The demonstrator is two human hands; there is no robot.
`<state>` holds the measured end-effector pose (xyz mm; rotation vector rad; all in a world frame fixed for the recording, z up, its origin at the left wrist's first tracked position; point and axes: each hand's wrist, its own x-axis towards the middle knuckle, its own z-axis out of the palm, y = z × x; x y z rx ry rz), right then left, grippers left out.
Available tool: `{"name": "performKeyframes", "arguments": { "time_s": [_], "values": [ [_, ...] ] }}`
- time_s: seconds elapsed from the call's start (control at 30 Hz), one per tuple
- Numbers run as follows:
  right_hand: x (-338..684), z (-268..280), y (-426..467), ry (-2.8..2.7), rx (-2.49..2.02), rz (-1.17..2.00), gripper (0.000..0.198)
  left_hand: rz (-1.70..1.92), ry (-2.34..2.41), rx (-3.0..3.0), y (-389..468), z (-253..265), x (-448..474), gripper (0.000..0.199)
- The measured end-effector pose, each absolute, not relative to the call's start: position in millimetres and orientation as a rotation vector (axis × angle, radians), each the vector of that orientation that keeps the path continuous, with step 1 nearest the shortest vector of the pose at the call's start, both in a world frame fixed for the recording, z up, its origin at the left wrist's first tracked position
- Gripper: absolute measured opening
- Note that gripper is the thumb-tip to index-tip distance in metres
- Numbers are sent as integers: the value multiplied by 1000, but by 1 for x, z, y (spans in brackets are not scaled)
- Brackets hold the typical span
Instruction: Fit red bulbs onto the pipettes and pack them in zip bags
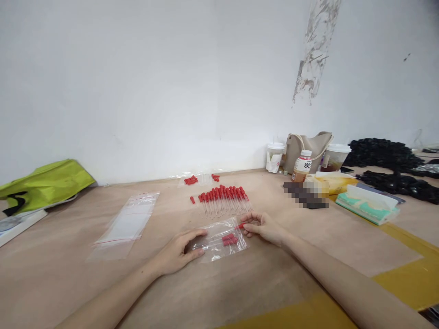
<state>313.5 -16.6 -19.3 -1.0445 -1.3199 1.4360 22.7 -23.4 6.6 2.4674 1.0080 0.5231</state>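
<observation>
A clear zip bag (210,252) lies flat in front of me, with several red rubber bulbs (229,240) inside; any tubes on them are hard to make out. My left hand (180,249) rests at the bag's left edge, thumb and forefinger spread over the plastic. At the bag's right edge my right hand (262,227) is closed in a pinch on a red-bulbed dropper (239,226), which points left at the bag. Just behind the bag, several droppers (224,196) lie in a row, red bulbs away from me and clear tubes towards me.
Flat empty zip bags (128,221) lie to the left, near a yellow-green package (44,185). Loose red bulbs (191,180) sit by the wall. On the right stand a drink bottle (302,167), lidded cups (275,157), a beige bag (313,141) and a tissue pack (366,205).
</observation>
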Motion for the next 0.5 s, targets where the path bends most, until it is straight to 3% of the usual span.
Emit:
{"name": "performKeyframes", "arguments": {
  "time_s": [0.3,0.5],
  "values": [
    [283,-34,-10,-1541,-1078,1034,24,529,940,2483,-23,9,27,38],
    [284,-34,-11,-1596,-1100,1008,26,518,957,2449,-25,8,25,40]
  ]
}}
